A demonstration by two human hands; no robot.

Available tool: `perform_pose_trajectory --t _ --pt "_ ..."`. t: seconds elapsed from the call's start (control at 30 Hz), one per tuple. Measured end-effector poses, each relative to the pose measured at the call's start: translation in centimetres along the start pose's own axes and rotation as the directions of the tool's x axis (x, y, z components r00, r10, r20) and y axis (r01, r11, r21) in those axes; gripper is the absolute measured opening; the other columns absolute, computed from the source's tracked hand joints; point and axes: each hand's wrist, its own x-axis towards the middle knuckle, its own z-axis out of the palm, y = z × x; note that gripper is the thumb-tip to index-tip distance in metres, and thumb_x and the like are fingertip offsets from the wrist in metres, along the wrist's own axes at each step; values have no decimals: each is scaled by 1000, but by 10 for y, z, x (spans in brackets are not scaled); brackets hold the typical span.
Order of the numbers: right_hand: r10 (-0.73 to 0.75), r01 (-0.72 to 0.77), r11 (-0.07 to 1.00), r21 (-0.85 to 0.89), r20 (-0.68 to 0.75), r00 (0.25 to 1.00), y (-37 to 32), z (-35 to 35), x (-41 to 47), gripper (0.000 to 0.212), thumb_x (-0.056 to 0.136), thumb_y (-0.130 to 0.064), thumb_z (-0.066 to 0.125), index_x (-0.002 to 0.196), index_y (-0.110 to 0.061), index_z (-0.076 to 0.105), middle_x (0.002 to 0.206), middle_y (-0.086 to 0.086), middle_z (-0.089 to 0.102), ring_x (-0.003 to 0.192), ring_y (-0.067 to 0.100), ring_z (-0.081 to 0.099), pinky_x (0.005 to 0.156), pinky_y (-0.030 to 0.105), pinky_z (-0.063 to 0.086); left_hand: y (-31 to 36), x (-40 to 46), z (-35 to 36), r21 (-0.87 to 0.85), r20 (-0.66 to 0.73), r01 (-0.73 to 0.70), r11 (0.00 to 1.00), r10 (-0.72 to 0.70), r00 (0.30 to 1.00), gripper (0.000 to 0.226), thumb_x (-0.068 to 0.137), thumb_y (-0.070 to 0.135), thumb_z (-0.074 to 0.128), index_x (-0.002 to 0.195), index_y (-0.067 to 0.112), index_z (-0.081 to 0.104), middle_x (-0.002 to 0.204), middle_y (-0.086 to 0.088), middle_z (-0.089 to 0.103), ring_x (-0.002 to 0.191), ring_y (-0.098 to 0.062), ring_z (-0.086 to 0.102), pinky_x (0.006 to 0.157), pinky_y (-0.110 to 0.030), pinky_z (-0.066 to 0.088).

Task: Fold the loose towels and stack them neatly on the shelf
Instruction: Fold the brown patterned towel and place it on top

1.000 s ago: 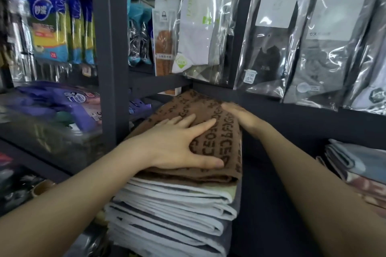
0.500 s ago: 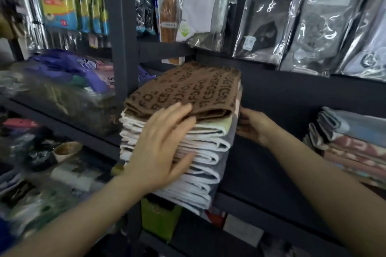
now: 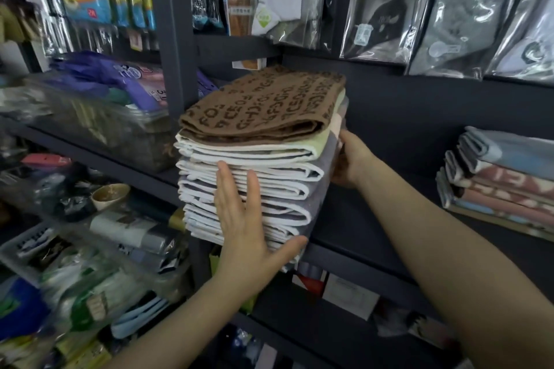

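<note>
Clear bin [image 3: 99,120]: sat on the left shelf section, holding purple packets; its contents were blurred.
Bowl [image 3: 110,195]: a small gold-toned bowl lay below the bin, among wrapped goods.
Upright post [image 3: 172,30]: dark grey, stood just left of the towel stack.
Left hand [image 3: 239,219]: lay flat against the near face of the stack, fingers straight and together, thumb spread out along the lowest folds.
Towel stack [image 3: 260,165]: folded towels rested on the dark shelf [image 3: 359,219], mostly white-edged grey ones.
Brown towel [image 3: 263,105]: patterned with darker letters, lay on top of the stack.
Right hand [image 3: 352,159]: touched the right side of the stack; its fingertips were hidden behind the folds, so I could not tell whether they gripped.
Hanging packets [image 3: 386,6]: clear-wrapped goods hung above, far.
Second pile [image 3: 503,183]: blue and pink folded towels lay well apart at the right.
</note>
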Motion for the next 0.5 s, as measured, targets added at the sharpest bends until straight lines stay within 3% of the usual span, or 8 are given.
perform_pose_trajectory --t 0.07,0.13,0.23,0.37,0.43,0.5 --pt "66 -66 998 -21 4 998 -3 4 4 65 78 -66 53 123 -19 56 123 7 60 113 26 56 102 39 42 4 4 5 44 3 28 999 -28 1000 97 78 78 33 145 29 -15 149 -22 -20 139 -34 -21 113 -39 -15" --pt "73 -74 994 -86 -12 997 -4 4 5 58 81 -61 54 118 -16 59 116 7 63 104 24 60 94 37 47 6 6 12 131 -12 42 990 -40 999 102 72 78 41 147 29 -9 150 -23 -14 139 -38 -16 112 -44 -12" --pt "10 -15 995 -96 -53 999 6 0 7 40 91 -44 50 115 -12 58 113 8 63 98 23 58 88 36 49 8 4 24 241 -60 14 971 1 998 100 68 70 50 145 25 5 148 -25 -1 138 -42 -4 110 -51 -3" --pt "-62 64 998 4 -149 987 16 -14 -3 27 90 -27 57 111 -10 60 107 6 66 101 20 62 86 33 53 -1 2 25 218 -108 -87 972 112 988 93 71 63 53 143 25 10 146 -26 7 137 -43 2 110 -53 1" --pt "-77 77 997 -9 -211 974 16 -25 -14 12 88 -22 59 92 -11 62 78 3 68 68 12 65 59 21 55 -8 4 23 183 -108 -150 972 171 979 95 72 61 54 146 28 5 146 -25 9 137 -44 3 111 -54 2" --pt "-95 99 995 0 -283 955 20 -33 -26 10 87 -19 59 78 -15 56 61 -2 57 47 6 50 39 15 39 -13 6 21 156 -95 -212 965 228 969 97 73 57 54 148 28 0 145 -27 10 137 -45 3 112 -55 3"
